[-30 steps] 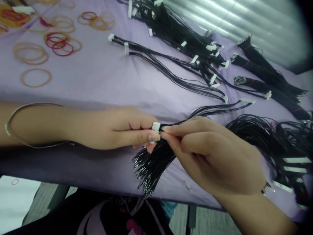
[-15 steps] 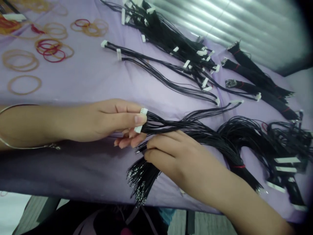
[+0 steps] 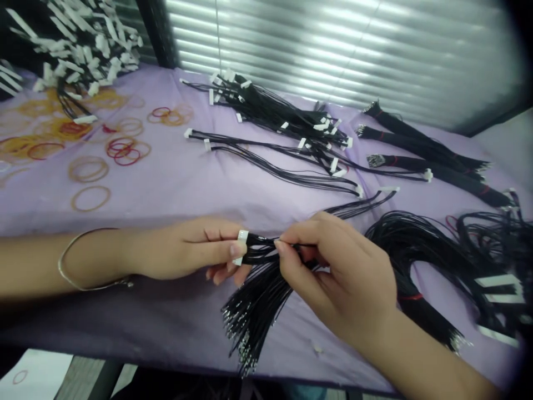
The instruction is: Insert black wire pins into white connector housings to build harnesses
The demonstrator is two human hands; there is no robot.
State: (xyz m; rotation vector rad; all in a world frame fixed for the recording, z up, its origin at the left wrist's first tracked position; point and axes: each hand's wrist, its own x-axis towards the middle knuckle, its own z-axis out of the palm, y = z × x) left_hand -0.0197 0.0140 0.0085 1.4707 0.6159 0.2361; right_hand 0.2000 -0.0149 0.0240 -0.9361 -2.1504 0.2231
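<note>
Head view, hands near centre. Clock bearings are taken from the hands, 12 o'clock pointing away from the wearer.

Left hand: grasping. Thumb and fingertips pinch a white plastic connector at its narrow ends, other fingers curled beneath. Thin metal bangle on the wrist.

Right hand: also grasping. Thumb and forefinger close on black wires just behind the connector; the exact number held is hidden by the fingers.

The connector belongs to a wire harness held above a lilac cloth-covered counter. Its leads fall toward 6 o'clock and end in small metal crimp terminals. Pinching the connector appears to fix that end, leaving the other hand free among the leads, and the loose fan keeps them partly separated.

Surroundings: at 12 o'clock, loose harnesses with white connectors, laid roughly side by side. At 2 o'clock, three tight wire bundles with red ties, lined up in parallel, probably for easy counting. At 3 o'clock, a looped black wire bundle. At 10 o'clock, tan and red rubber bands, spread out singly, which would make each easy to pick up. Farther toward 10 o'clock, a heap of white-connector harnesses. Slatted window blind behind the counter.
</note>
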